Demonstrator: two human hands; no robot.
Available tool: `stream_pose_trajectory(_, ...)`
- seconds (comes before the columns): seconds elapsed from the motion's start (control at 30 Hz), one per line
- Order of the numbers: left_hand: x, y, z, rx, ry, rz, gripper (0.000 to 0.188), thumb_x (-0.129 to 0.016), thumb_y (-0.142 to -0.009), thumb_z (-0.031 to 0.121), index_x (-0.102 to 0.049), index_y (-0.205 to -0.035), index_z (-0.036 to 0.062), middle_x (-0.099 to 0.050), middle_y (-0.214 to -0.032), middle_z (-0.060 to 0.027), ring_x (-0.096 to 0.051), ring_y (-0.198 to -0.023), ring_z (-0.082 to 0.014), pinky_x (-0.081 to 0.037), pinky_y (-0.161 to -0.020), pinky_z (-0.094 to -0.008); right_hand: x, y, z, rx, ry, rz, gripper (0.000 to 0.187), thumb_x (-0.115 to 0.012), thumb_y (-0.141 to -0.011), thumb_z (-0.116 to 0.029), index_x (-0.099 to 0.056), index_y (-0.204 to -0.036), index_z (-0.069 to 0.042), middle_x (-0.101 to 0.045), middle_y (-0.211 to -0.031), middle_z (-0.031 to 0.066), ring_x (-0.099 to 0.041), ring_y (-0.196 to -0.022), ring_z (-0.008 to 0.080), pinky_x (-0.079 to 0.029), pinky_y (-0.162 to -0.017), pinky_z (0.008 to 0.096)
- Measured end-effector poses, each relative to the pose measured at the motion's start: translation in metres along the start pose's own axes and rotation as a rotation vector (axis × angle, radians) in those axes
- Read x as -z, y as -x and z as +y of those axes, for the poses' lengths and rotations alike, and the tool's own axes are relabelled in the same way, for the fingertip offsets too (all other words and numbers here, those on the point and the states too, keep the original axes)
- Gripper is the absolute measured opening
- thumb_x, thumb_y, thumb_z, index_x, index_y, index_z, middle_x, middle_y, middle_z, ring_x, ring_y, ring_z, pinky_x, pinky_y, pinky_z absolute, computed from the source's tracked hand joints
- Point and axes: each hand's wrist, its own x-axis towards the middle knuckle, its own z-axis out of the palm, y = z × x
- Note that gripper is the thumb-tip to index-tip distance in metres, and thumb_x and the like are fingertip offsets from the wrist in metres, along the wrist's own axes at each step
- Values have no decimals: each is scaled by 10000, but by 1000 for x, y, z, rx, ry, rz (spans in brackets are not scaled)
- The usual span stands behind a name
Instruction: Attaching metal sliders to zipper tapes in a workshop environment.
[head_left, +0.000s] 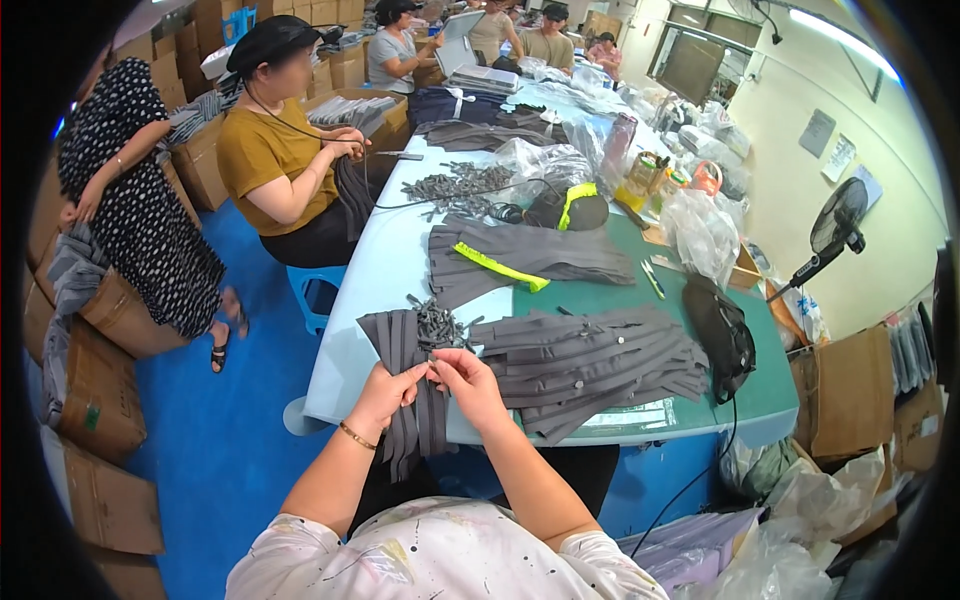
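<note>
Left hand [382, 395] and right hand [470, 388] pinch closely together, contents indiscernible; long, dark-grey fabric strips [402, 345] beneath the fingers are best aligned flat, untwisted.

We count our left hand [385, 393] and right hand [470, 385], two hands in all, and one bracelet [357, 436] on the left wrist. Before the hands stands one bench [335, 372]. Beyond the hands we count two neon-yellow strips [500, 267] and two heaps of small dark gray pieces [436, 326]. Ahead to their right we find one pair of snips [653, 280], one large black fan [838, 216] and three wall sheets [838, 156]. We see at least six co-workers [265, 150] ahead and leftward. Gray fabric strips [590, 350] overlap too much to count.
</note>
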Motion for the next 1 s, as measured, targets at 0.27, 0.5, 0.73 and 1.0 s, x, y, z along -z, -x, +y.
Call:
stream_pose_trajectory(0.27,-1,1,-1,30,-26,32,191,-623,-845,178,-624,-929,7,-645,-797,-45,-426,-446,-49,-319,-388,-199,7,-2,6,82,-1,93,187,-500,-925,-117,-575,-1057,-7,-628,-927,52,-546,-712,74,-461,-641,215)
stream_pose_trajectory(0.5,2,0,-5,-6,-32,41,195,-628,-842,187,-623,-917,7,-636,-781,-37,-407,-443,-41,-304,-387,-194,4,-2,6,73,-3,50,218,-539,-903,-115,-569,-1096,-20,-630,-969,41,-562,-788,76,-452,-664,211)
stream_pose_trajectory(0.73,-12,-3,7,0,-40,73,194,-587,-874,215,-613,-901,24,-594,-713,-10,-388,-440,-34,-292,-390,-196,9,-3,-5,104,9,87,180,-532,-912,-147,-614,-1009,-18,-648,-906,32,-546,-729,56,-418,-600,185)
stream_pose_trajectory(1.0,-7,-3,5,14,-107,5,167,-613,-849,196,-619,-883,33,-594,-690,-11,-390,-446,-35,-299,-394,-192,6,-2,-1,60,15,111,182,-541,-909,-151,-619,-1018,-29,-637,-936,19,-557,-760,57,-429,-624,190)
